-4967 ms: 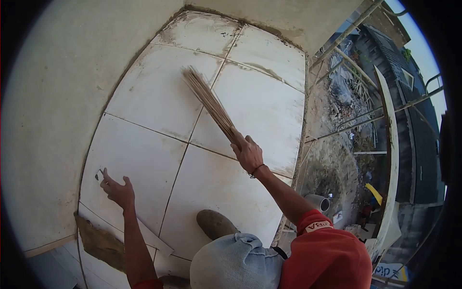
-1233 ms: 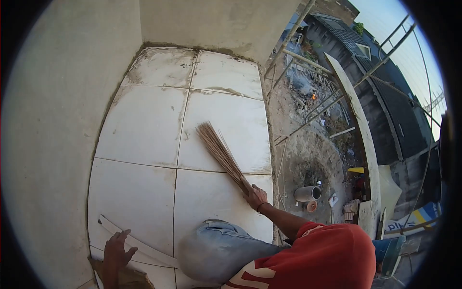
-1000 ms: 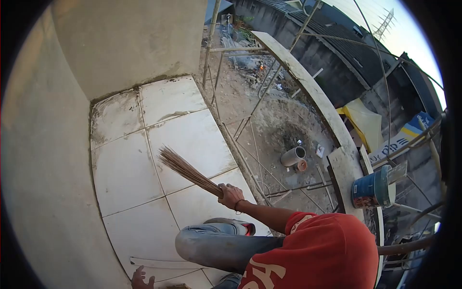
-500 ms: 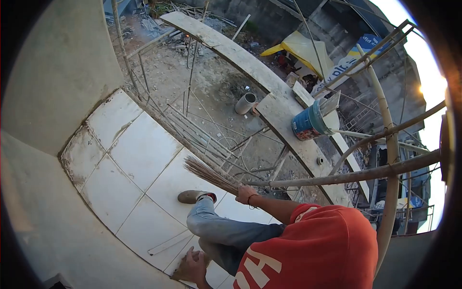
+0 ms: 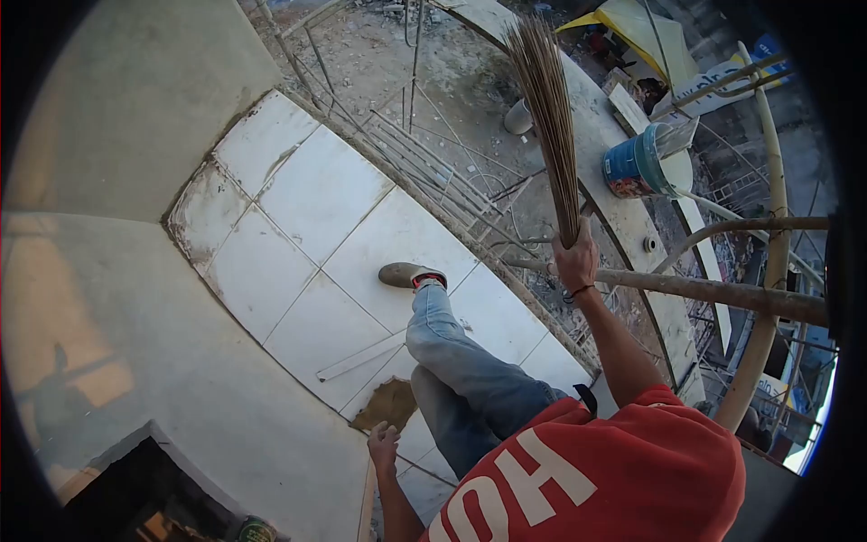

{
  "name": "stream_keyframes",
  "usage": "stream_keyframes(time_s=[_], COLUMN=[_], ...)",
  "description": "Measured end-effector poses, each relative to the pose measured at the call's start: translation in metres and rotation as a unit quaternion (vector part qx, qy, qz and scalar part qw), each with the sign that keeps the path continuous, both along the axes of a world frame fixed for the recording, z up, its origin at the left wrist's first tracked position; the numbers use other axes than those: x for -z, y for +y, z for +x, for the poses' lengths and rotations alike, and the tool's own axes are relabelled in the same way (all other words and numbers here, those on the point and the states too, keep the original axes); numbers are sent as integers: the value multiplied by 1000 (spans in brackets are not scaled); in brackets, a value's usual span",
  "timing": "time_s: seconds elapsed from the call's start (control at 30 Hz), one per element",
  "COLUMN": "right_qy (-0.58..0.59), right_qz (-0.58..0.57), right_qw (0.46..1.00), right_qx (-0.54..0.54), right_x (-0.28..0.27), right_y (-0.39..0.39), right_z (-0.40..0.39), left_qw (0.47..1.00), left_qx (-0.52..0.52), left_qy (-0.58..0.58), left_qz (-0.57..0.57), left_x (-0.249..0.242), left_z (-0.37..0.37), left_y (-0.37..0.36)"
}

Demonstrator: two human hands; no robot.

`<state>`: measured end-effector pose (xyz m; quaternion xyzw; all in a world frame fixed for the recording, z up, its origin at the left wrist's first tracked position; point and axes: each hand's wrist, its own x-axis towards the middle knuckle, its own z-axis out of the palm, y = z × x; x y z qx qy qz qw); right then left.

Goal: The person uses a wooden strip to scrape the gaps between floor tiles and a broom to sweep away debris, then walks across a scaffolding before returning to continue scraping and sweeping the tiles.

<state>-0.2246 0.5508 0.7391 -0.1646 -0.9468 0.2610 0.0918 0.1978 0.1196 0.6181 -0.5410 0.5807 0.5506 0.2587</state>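
My right hand [image 5: 576, 260] is closed around the bound end of a stick broom [image 5: 551, 117]. The broom's bristles point up and away, over the outer edge of the tiled floor. My left hand [image 5: 384, 443] is empty, its fingers loosely bent and apart, just below a rough brown patch [image 5: 384, 404] among the tiles. A pale thin strip [image 5: 361, 356] lies on the white tiles [image 5: 289, 235] near that patch. My shoe [image 5: 408, 275] rests on the tiles.
Plaster walls [image 5: 108, 280] border the tiles, with a dark opening [image 5: 135, 488] at lower left. Bamboo poles [image 5: 686, 286] cross on the right. Beyond the floor's edge, scaffold planks [image 5: 623, 212] carry a blue bucket [image 5: 634, 167]. Metal scaffold frames [image 5: 424, 172] stand over rubble ground lower down.
My right hand has raised the broom from low over the tiles to upright, bristles up. My left hand has moved off the brown patch. The view has shifted, showing more of the left wall.
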Motion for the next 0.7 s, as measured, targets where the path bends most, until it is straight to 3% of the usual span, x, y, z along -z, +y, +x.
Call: stream_keyframes(time_s=[0.03,0.1,0.17,0.23,0.33,0.4,0.43,0.5,0.53,0.57,0.6,0.63,0.7], right_qy=[5,0,-1,-84,-151,-244,-313,-129,-81,77,205,371,568], right_qz=[-3,-66,-65,-109,-169,-130,-101,-105,-135,-83,-64,18,233], right_qw=[1000,996,991,976,926,876,833,864,913,962,971,928,758], right_qx=[1,-53,-117,-171,-303,-396,-445,-476,-377,-249,-110,-18,220], right_x=[-14,-38,-40,-43,-44,-62,-81,-87,-134,-172,-220,-272,-367], right_y=[-8,-31,-57,-88,-128,-141,-143,-122,-103,-75,-37,10,100], right_z=[1,13,33,60,103,105,98,67,28,-3,-28,-47,-42], left_qw=[1000,984,969,954,890,848,870,844,843,841,849,856,869], left_qx=[1,-126,-108,-77,-122,-190,-229,-351,-373,-395,-376,-357,-296], left_qy=[5,98,178,228,320,344,330,294,300,306,325,343,386], left_qz=[-3,77,135,180,302,356,285,280,244,208,179,145,87], left_x=[-5,-10,-45,-78,-139,-127,-158,-112,-122,-135,-138,-140,-149], left_z=[-9,-38,-99,-160,-247,-276,-298,-301,-308,-316,-320,-323,-337], left_y=[-8,-16,-2,21,68,87,103,82,76,72,61,47,22])
